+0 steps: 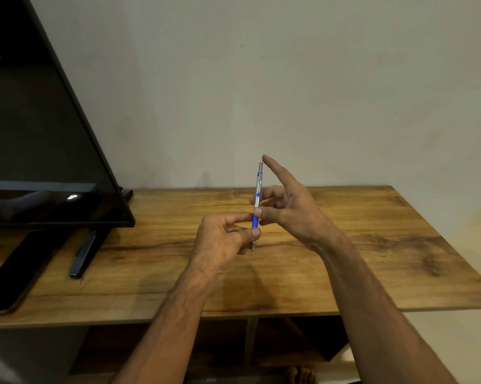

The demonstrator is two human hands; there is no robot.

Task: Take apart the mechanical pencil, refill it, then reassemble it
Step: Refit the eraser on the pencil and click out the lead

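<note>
**Pencil held upright in both hands over the table**

Head view. Slim blue-and-silver mechanical pencil (pixel 257 206) stands near vertical in the air above the middle of the wood-grain brown table (pixel 358 245), metal tip down, silver cap end up; it looks fully assembled. Left hand (pixel 222 239) pinches the lower blue grip section, fingertips closed on it just above the tip. Right hand (pixel 289 206) pinches the silver barrel higher up, thumb in front and curled fingers behind; its index finger is stretched straight, its tip just beside the cap end. Whether that fingertip touches the cap, cannot tell. Both forearms reach in from the bottom edge.

Left of the hands: large black flat screen (pixel 39 134) on a dark metal stand foot (pixel 82 253). A flat black slab-shaped device (pixel 14 275) lies at the table's left front. Plain pale wall (pixel 317 79) behind.
</note>
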